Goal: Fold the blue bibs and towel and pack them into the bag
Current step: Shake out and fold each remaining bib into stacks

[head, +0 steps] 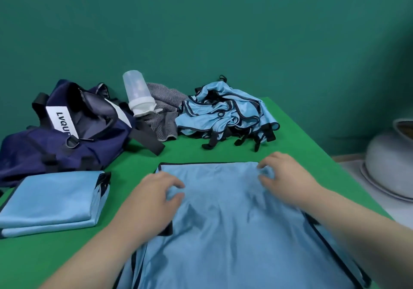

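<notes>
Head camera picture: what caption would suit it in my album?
Left hand and right hand pinch a blue bib spread on the green table; folded bibs left, unfolded heap behind, navy bag open.

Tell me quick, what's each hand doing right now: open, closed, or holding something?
Left hand: pinching the spread-out light-blue black-trimmed fabric bib.
Right hand: pinching the same bib near its far edge.

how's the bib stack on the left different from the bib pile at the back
The bib stack is folded flat with square edges; the bib pile is a crumpled heap. The stack's black straps are mostly tucked at one end; the pile's stick out loose. Both are light blue with dark trim.
</notes>
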Demonstrator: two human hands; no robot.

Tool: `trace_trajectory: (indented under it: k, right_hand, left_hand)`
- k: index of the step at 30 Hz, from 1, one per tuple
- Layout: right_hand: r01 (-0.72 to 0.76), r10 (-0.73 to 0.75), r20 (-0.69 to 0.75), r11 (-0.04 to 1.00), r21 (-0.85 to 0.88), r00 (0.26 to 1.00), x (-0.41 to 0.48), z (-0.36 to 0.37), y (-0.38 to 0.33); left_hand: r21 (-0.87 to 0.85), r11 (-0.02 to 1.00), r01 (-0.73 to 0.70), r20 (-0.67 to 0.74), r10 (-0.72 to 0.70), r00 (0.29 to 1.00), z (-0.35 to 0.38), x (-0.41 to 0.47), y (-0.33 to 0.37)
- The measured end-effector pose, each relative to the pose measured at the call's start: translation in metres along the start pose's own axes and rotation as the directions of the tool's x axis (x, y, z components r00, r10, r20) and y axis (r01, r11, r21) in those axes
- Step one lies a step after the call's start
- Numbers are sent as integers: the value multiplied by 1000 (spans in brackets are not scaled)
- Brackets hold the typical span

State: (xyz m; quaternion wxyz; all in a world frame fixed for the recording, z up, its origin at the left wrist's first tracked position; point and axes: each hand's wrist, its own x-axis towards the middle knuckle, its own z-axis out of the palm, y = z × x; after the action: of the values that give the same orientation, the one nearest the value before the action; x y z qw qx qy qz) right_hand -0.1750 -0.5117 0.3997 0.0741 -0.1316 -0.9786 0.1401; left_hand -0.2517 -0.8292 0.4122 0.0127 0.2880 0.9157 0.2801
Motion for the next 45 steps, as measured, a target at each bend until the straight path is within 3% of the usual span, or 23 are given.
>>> trace_trajectory:
  k: [5, 10, 15, 22, 30, 35, 45]
  right_hand:
    - [229, -237, 80, 968, 106, 968, -45, 32, -74]
    - [319, -329, 107, 942, 102, 938, -75, 72, -135]
    - [268, -273, 61, 960, 84, 960, -85, 86, -172]
    - [183, -181, 109, 983, -3, 977, -94, 103, -176]
    - [178, -174, 128, 984, -16, 976, -95, 108, -175]
    - [184, -182, 116, 983, -14, 977, -95, 110, -173]
    - [167, -168, 99, 986, 20, 981, -96, 109, -173]
  left_hand:
    - [2, 1000, 17, -33, -17, 999, 4, -58, -11]
    - [29, 999, 19, -102, -16, 995, 1, -106, -25]
    - [89, 996, 29, 31, -32, 999, -1, -132, -38]
    - [84, 996, 33, 64, -39, 997, -16, -130, -55]
    - [9, 995, 102, 250, -101, 963, -33, -127, -69]
    - [89, 980, 176, 325, -195, 925, -40, -126, -61]
    - [150, 978, 147, 377, -194, 906, -49, -134, -55]
